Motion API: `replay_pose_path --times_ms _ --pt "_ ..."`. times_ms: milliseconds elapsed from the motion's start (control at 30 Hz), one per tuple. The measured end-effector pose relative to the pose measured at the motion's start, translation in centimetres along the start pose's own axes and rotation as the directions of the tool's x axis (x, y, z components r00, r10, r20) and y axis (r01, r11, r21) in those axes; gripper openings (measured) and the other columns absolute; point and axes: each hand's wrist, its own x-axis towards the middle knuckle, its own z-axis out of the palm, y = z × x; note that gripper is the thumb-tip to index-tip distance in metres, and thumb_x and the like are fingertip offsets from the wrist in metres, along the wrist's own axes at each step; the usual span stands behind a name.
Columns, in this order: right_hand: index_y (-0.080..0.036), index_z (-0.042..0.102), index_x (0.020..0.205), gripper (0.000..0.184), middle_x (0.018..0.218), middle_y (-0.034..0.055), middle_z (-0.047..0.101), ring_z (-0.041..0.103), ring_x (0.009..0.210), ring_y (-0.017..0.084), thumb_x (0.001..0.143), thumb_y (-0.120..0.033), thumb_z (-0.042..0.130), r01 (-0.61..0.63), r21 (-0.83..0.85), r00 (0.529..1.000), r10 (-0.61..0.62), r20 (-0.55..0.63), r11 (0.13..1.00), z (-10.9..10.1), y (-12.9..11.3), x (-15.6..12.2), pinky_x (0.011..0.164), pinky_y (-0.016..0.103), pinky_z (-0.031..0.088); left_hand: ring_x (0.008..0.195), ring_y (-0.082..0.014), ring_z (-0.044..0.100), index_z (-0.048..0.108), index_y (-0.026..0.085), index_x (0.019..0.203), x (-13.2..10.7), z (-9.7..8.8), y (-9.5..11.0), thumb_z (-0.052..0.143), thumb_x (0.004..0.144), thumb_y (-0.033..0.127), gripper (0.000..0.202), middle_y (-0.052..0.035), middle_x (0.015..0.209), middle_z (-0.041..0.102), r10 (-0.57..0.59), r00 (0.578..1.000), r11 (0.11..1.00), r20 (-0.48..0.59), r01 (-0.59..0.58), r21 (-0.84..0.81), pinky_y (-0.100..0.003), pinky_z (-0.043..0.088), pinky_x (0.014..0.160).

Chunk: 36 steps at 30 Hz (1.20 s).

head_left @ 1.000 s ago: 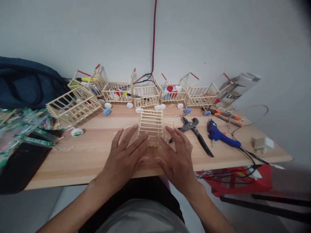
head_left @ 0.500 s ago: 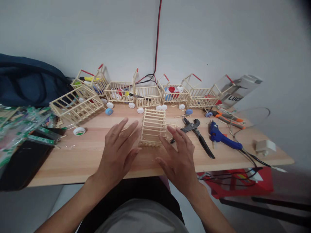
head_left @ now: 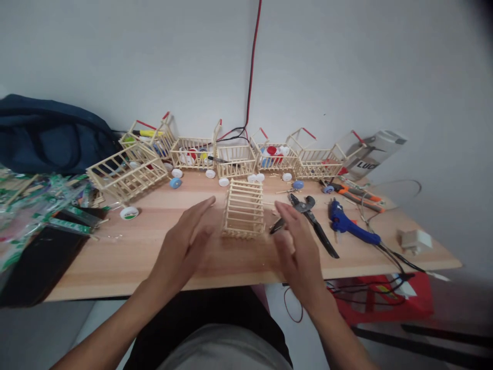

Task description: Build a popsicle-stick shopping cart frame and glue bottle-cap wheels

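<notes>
A small slatted basket of thin wooden sticks [head_left: 244,209] rests on the wooden table in front of me. To its left, my left hand [head_left: 185,241] holds nothing, its fingers extended and the thumb apart. My right hand [head_left: 298,241] is on the other side, also without anything in it, fingers stretched forward and slightly blurred. Neither hand touches the basket. Just beyond my right hand lie black-handled pliers [head_left: 316,226], partly hidden by it.
Several stick-built miniature carts [head_left: 194,153] line the wall, some holding bottle caps. On the right lie a blue glue gun [head_left: 352,223], orange-handled pliers [head_left: 358,198] and a white adapter [head_left: 416,240]. Plastic packaging [head_left: 57,210] and a dark blue bag [head_left: 54,136] are on the left.
Both hands have drawn apart, away from the basket's sides. The right hand, formerly over its front right corner, has shifted right. The basket stays in place while the view tilts slightly.
</notes>
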Motion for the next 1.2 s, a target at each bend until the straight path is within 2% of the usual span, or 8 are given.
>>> replay_pose_path --times_ms 133,233,333,433,567,700,833,1200 --pt "-0.021 0.054 0.135 0.051 0.135 0.0127 0.059 0.06 0.117 0.025 0.1 -0.051 0.033 -0.334 0.373 0.942 0.315 0.113 0.866 -0.8 2.4 1.5 0.095 0.045 0.047 0.125 -0.0282 0.054 0.051 0.014 0.136 2.4 -0.6 -1.0 0.047 0.094 0.05 0.056 -0.0166 0.134 0.059 -0.347 0.923 0.78 0.168 0.383 -0.494 -0.045 0.044 0.103" --pt "-0.017 0.058 0.131 0.064 0.136 0.0163 0.059 0.061 0.118 0.028 0.094 -0.064 0.034 -0.487 0.553 0.873 0.398 0.283 0.676 -0.4 3.4 2.7 0.088 0.042 0.052 0.12 -0.029 0.057 0.052 0.012 0.134 4.1 -0.5 -2.0 0.055 0.09 0.048 0.057 -0.0191 0.135 0.057 -0.432 0.85 0.565 0.3 0.515 -0.645 -0.045 0.048 0.099" --pt "-0.016 0.059 0.13 0.071 0.139 0.0184 0.056 0.059 0.123 0.029 0.089 -0.07 0.037 -0.553 0.616 0.831 0.417 0.368 0.56 0.2 3.6 3.5 0.091 0.042 0.052 0.119 -0.0277 0.058 0.052 0.013 0.134 5.1 -0.5 -2.5 0.057 0.089 0.045 0.056 -0.0184 0.137 0.056 -0.443 0.822 0.502 0.358 0.558 -0.66 -0.044 0.048 0.099" --pt "-0.016 0.058 0.132 0.071 0.142 0.0185 0.053 0.057 0.125 0.028 0.091 -0.069 0.033 -0.547 0.587 0.837 0.407 0.366 0.597 0.6 3.7 3.5 0.093 0.043 0.052 0.125 -0.0278 0.054 0.05 0.014 0.137 5.1 -0.3 -2.5 0.053 0.091 0.049 0.058 -0.0176 0.141 0.052 -0.412 0.848 0.58 0.333 0.526 -0.621 -0.044 0.046 0.101" --pt "-0.021 0.051 0.139 0.062 0.147 0.0135 0.048 0.05 0.132 0.027 0.097 -0.06 0.029 -0.442 0.443 0.897 0.378 0.23 0.78 0.6 3.8 2.7 0.103 0.046 0.046 0.133 -0.0268 0.047 0.052 0.011 0.136 4.6 -0.1 -2.3 0.045 0.094 0.048 0.056 -0.0155 0.143 0.052 -0.298 0.952 0.881 0.075 0.305 -0.361 -0.045 0.037 0.111" --pt "-0.017 0.023 0.154 0.065 0.16 0.0137 0.025 0.016 0.149 0.028 0.1 -0.053 0.022 -0.074 -0.09 0.996 0.079 0.049 0.993 0.7 2.2 2.1 0.116 0.056 0.023 0.135 -0.0245 0.044 0.052 0.012 0.137 4.4 0.1 -2.2 0.037 0.097 0.043 0.053 -0.012 0.143 0.053 -0.117 0.987 0.993 -0.107 0.115 -0.027 -0.043 0.029 0.117" --pt "-0.01 0.007 0.156 0.079 0.162 0.0175 0.015 -0.003 0.15 0.032 0.097 -0.058 0.028 0.2 -0.407 0.973 -0.133 0.188 0.891 1.1 -0.9 2.1 0.115 0.061 0.015 0.138 -0.0227 0.041 0.049 0.013 0.139 4.1 0.5 -2.3 0.033 0.098 0.038 0.051 -0.0104 0.147 0.048 0.007 0.996 0.994 -0.094 0.003 0.105 -0.042 0.028 0.118" --pt "-0.003 0.022 0.152 0.084 0.16 0.0191 0.017 0.007 0.149 0.036 0.091 -0.057 0.045 0.276 -0.519 0.894 -0.017 0.448 0.809 3.2 -4.0 1.6 0.114 0.065 0.012 0.13 -0.0257 0.049 0.044 0.013 0.136 2.6 0.8 -2.8 0.05 0.079 0.014 0.057 -0.0151 0.139 0.054 0.067 0.995 0.99 0.075 -0.076 0.118 -0.046 0.041 0.11"
